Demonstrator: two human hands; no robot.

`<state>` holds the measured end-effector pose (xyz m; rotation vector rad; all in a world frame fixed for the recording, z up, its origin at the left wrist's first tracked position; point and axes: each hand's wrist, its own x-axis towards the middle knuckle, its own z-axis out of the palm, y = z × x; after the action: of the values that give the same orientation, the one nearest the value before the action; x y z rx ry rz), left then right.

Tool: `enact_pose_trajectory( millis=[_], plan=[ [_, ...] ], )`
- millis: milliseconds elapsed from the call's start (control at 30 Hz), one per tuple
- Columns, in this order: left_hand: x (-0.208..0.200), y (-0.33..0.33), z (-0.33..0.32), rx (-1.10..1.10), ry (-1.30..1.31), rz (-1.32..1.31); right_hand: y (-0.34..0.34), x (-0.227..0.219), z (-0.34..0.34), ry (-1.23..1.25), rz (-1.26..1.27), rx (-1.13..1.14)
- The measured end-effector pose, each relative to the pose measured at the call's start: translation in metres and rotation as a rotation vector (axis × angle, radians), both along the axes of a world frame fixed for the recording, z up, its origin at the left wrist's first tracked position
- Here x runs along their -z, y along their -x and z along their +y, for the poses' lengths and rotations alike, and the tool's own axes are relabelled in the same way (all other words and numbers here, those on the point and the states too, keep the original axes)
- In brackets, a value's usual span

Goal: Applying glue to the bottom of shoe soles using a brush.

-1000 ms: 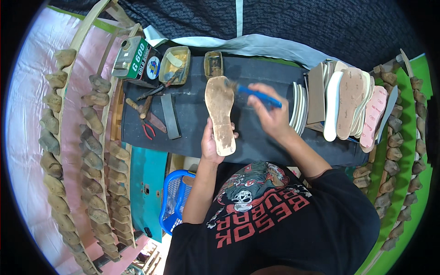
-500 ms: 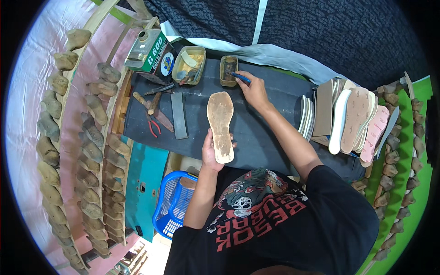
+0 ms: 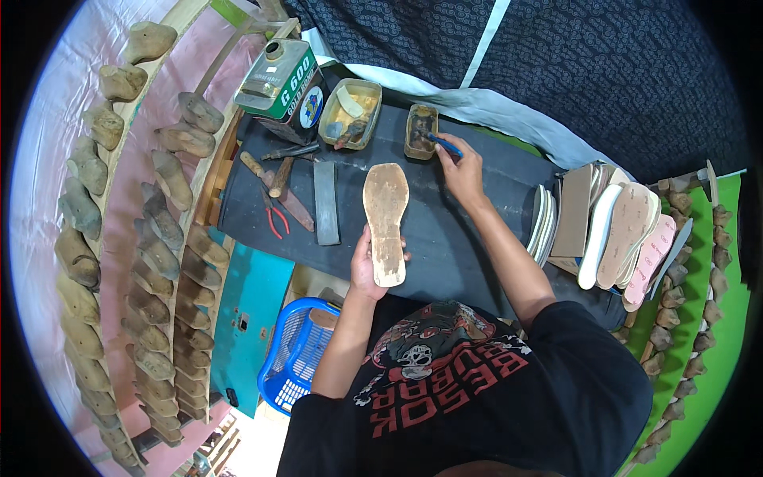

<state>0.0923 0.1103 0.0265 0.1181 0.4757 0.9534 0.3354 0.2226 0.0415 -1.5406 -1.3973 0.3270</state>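
My left hand (image 3: 366, 269) grips the heel end of a shoe insole (image 3: 386, 203), holding it upright over the table with its brown, worn-looking face showing. My right hand (image 3: 464, 171) is closed round a slim blue-handled tool (image 3: 447, 145). That tool reaches into a small rectangular tub (image 3: 411, 149) with dark, stained contents, so its working tip cannot be made out. Beside this tub, to the left, stands a larger yellowish tub (image 3: 326, 133) containing a pale scraper-like piece and dark lumps.
A green metal can (image 3: 278, 91) stands at the back left. Red-handled pliers (image 3: 276, 219), a hammer (image 3: 280, 178) and a grey flat bar (image 3: 326, 203) lie nearby. Stacked insoles (image 3: 629, 230) fill the table's right end. Racks of shoe lasts (image 3: 167, 179) flank me; a blue basket (image 3: 298, 350) sits below.
The whole view has shifted a little, moving the table things slightly right and down. The insole stays in my left hand, and the blue-handled tool is still at the small tub.
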Motion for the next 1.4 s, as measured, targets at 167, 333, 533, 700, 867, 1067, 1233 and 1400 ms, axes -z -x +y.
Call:
enact_pose_trajectory(
  millis=[167, 333, 533, 700, 867, 1067, 1233, 1400],
  plan=[
    [-0.004, 0.001, 0.016, 0.022, -0.016, -0.039, 0.005, -0.006, -0.009, 0.07, 0.48, 0.08],
    [-0.019, -0.012, 0.034, 0.049, -0.033, -0.014, -0.003, -0.029, -0.034, -0.057, 0.707, 0.03],
    [-0.028, -0.037, 0.05, 0.065, -0.106, 0.004, 0.022, -0.086, -0.107, -0.178, 0.595, -0.228],
    [-0.057, -0.067, 0.053, 0.035, -0.05, 0.127, 0.033, -0.084, -0.141, -0.158, 0.37, -0.275],
    [-0.067, -0.085, 0.06, 0.025, -0.123, -0.053, 0.028, -0.089, -0.168, -0.105, 0.265, -0.337],
    [-0.077, -0.106, 0.035, 0.04, -0.182, 0.054, -0.001, -0.105, -0.16, -0.168, 0.265, -0.253],
    [-0.074, -0.121, 0.031, 0.013, -0.185, -0.035, -0.004, -0.113, -0.185, -0.214, 0.146, -0.41],
    [-0.091, -0.136, 0.013, 0.024, -0.201, -0.035, -0.026, -0.119, -0.173, -0.261, 0.173, -0.284]
  ],
)
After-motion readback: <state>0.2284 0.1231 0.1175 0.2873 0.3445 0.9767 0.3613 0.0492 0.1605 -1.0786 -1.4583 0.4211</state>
